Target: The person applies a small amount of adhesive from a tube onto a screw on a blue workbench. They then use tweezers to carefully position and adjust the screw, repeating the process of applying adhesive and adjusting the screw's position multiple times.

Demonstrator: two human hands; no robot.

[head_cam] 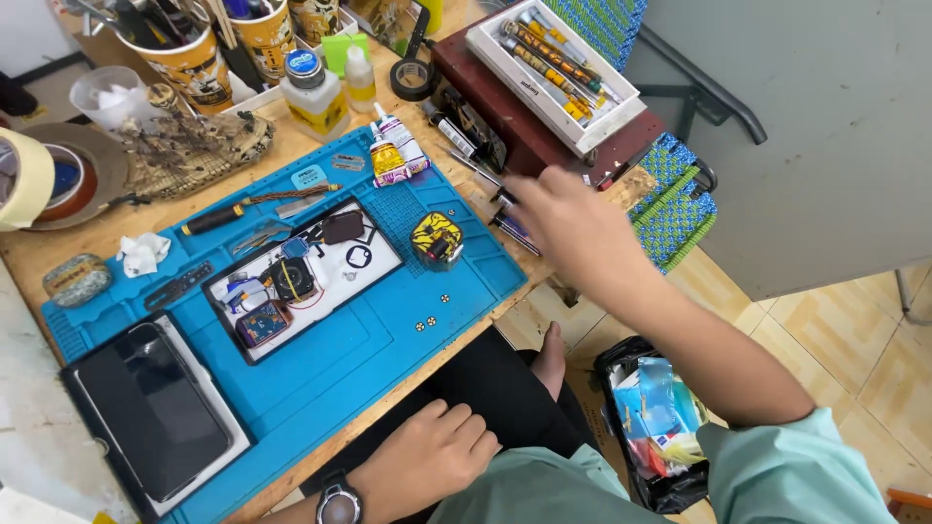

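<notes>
Right hand [568, 225] reaching for slim tools [505, 218] at the blue mat's [369, 340] right edge, centre frame

We judge the pen-like screwdrivers light, stiff, smooth, apt to roll; take them mid-shaft. Motion blur: we cannot tell whether the fingers are spread or pinching. Left hand [427, 456] rests loosely curled on the lap, bottom centre, holding nothing. Opened phone [296, 277] on the mat, cluttered wooden bench [107, 228], tiled floor lower right
</notes>
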